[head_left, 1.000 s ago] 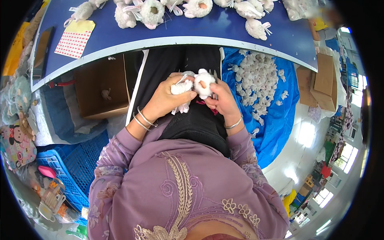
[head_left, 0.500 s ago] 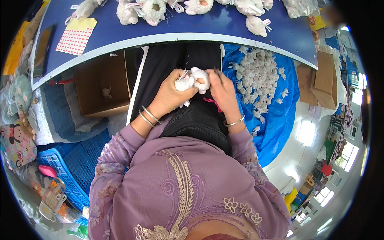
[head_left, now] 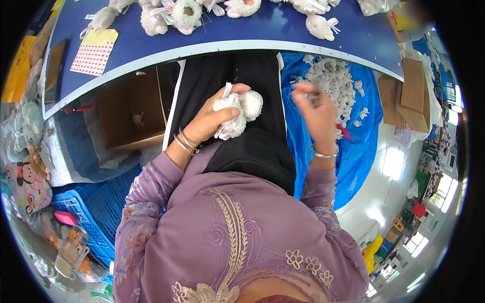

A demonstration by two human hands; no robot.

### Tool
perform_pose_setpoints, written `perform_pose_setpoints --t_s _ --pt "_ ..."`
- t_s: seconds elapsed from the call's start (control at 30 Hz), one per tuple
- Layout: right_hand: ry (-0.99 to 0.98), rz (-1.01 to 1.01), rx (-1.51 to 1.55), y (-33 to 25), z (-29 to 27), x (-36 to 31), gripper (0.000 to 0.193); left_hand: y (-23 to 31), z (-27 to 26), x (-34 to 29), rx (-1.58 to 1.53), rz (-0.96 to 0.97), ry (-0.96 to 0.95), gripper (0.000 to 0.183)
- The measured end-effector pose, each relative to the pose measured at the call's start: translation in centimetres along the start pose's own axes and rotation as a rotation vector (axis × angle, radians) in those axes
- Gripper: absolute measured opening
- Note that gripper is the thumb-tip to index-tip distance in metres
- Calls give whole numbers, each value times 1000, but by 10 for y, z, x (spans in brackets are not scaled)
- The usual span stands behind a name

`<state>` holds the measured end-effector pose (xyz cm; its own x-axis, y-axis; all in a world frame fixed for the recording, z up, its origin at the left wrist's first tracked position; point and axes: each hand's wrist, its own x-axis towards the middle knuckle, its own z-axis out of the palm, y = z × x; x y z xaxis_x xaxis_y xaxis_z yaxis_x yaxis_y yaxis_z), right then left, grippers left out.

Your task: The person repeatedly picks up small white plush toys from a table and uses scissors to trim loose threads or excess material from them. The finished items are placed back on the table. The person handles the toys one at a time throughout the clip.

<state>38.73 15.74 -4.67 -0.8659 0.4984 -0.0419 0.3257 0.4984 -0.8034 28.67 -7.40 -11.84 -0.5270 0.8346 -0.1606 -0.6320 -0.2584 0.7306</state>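
Note:
Over my lap, my left hand [head_left: 214, 113] is closed around a small white plush toy [head_left: 234, 121], its thumb pressed across the front. The toy has two fluffy rounded parts, and a white ribbon tag stands up from its top. My right hand [head_left: 316, 108] is apart from the toy, raised to the right above the blue sheet. Its fingers are bent together in a pinch and smeared by motion; what they hold cannot be made out. A red-pink strip [head_left: 345, 133] shows beside the right wrist.
Several white plush pieces [head_left: 186, 15] and a yellow sticker sheet [head_left: 94, 52] lie on the blue table [head_left: 242, 35]. Small white plush toys [head_left: 331, 76] are heaped on a blue sheet [head_left: 358, 161] at right. A cardboard box [head_left: 118, 121] and blue crate [head_left: 96, 202] stand at left.
My right hand has left the toy and swung out to the right, and the red-pink strip has moved with it. The toy has turned in my left hand, which stays over my lap.

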Motion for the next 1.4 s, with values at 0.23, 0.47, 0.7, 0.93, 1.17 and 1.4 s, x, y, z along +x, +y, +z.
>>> perform_pose_setpoints --t_s 0.23,0.47,0.7,0.93,1.17,1.4 --pt "-317 -334 -55 -18 57 -13 41 -2 -8 -3 -112 -46 -14 69" --pt "-319 -24 184 -11 54 -12 29 0 -1 1 34 50 -40 78" --pt "-256 -44 253 -4 61 -14 29 2 0 2 188 84 -22 88" --pt "-194 -101 130 -1 59 -11 50 -7 6 1 228 237 -71 84" --pt "332 -83 -130 46 -23 16 41 0 17 -4 427 241 -2 90" --pt "-169 97 224 4 17 -3 14 -6 10 0 529 209 -28 83"
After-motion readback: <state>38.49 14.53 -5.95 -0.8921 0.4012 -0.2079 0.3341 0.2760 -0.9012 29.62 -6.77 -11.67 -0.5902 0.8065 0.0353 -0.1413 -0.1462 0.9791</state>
